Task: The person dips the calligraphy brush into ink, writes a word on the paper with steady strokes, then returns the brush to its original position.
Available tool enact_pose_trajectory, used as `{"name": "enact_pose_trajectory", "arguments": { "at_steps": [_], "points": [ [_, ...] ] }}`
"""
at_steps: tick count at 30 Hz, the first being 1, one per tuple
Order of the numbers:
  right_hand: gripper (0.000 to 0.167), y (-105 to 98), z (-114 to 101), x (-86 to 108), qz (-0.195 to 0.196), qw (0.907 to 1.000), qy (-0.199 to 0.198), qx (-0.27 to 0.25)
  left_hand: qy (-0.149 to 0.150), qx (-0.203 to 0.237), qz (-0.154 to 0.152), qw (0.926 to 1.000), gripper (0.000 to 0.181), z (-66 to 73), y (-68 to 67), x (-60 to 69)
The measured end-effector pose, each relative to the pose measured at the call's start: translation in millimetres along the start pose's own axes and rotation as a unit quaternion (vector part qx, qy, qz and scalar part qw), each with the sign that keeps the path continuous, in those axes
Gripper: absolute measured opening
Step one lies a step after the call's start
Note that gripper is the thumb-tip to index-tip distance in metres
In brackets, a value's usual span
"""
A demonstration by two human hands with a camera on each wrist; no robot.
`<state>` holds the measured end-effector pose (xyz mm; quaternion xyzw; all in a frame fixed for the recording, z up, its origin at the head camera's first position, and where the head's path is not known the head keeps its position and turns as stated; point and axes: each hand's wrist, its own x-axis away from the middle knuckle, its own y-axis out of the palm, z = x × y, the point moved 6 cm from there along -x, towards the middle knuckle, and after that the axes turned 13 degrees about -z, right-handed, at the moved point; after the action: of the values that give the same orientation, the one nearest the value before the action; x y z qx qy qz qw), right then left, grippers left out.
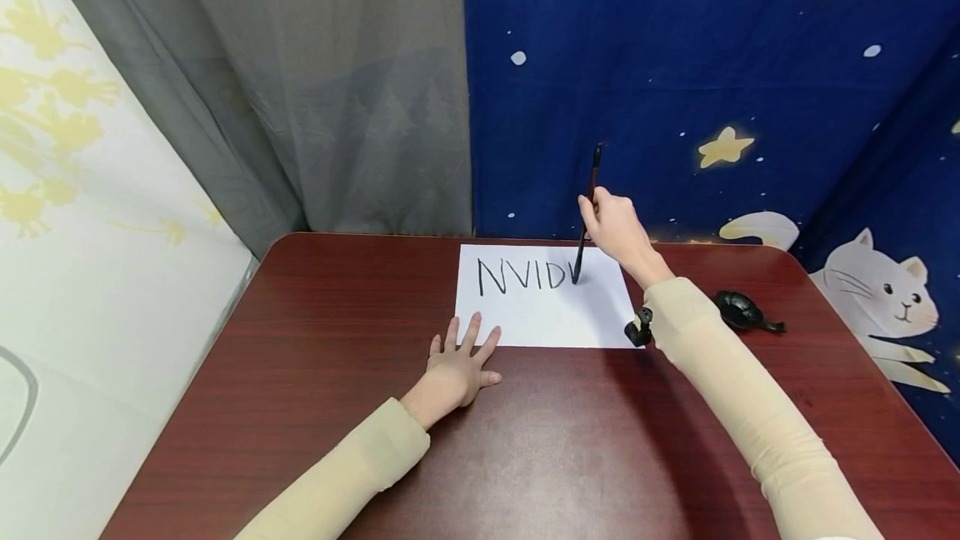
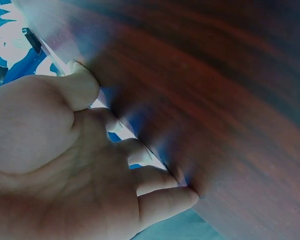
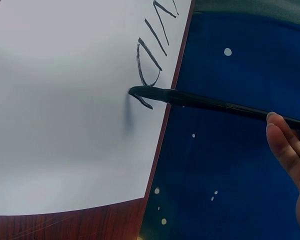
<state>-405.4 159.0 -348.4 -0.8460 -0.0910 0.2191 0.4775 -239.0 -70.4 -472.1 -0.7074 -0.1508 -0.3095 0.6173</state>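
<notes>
A dark brush (image 1: 581, 244) is pinched upright in my right hand (image 1: 618, 230), well above its bristles. In the right wrist view the black tip of the brush (image 3: 150, 93) touches the white paper (image 3: 65, 100), at a short fresh stroke beside a "D". Black letters reading "NVID" run along the upper part of the paper (image 1: 547, 319), followed by this stroke. My left hand (image 1: 457, 372) lies with fingers spread, its fingertips on the lower left edge of the sheet. In the left wrist view the palm of the left hand (image 2: 90, 155) is raised off the tabletop.
On the brown table (image 1: 337, 307), a black turtle-shaped object (image 1: 742, 311) sits right of the paper, near my right sleeve. A grey curtain (image 1: 360, 90) and a blue starry curtain (image 1: 637, 65) hang behind the table's far edge. White patterned fabric (image 1: 97, 232) hangs at left.
</notes>
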Motion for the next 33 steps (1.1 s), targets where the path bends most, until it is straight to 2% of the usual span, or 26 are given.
{"name": "enact_pose_trajectory", "arguments": {
  "at_steps": [4, 10, 15, 21, 26, 28, 33],
  "points": [
    [0.035, 0.9, 0.9, 0.3, -0.003, 1.0000, 0.001, -0.007, 0.000, -0.001, -0.001, 1.0000, 0.071, -1.4, 4.1, -6.6],
    [0.034, 3.1, 3.2, -0.6, -0.011, 0.9999, 0.007, -0.008, 0.001, 0.004, 0.000, 1.0000, 0.068, 2.5, -6.9, 12.7],
    [0.034, 2.5, 2.5, 0.0, -0.016, 0.9997, 0.011, -0.016, 0.003, 0.004, 0.004, 1.0000, 0.068, 2.9, -8.1, 15.7],
    [0.034, 2.9, 2.1, 0.5, -0.022, 0.9994, 0.016, -0.020, -0.003, 0.001, 0.000, 1.0000, 0.070, 2.6, -6.9, 12.5],
    [0.033, 4.3, 2.7, 0.8, -0.023, 0.9994, 0.017, -0.020, 0.001, -0.003, -0.005, 1.0000, 0.071, 0.2, 3.4, -4.1],
    [0.033, 4.4, 2.3, 1.2, -0.024, 0.9994, 0.017, -0.020, 0.000, -0.003, -0.004, 1.0000, 0.072, 0.1, 4.1, -5.5],
    [0.032, 2.3, 0.0, 2.2, -0.026, 0.9992, 0.018, -0.025, -0.006, 0.001, 0.002, 1.0000, 0.070, 1.3, -3.5, 5.0]
  ]
}}
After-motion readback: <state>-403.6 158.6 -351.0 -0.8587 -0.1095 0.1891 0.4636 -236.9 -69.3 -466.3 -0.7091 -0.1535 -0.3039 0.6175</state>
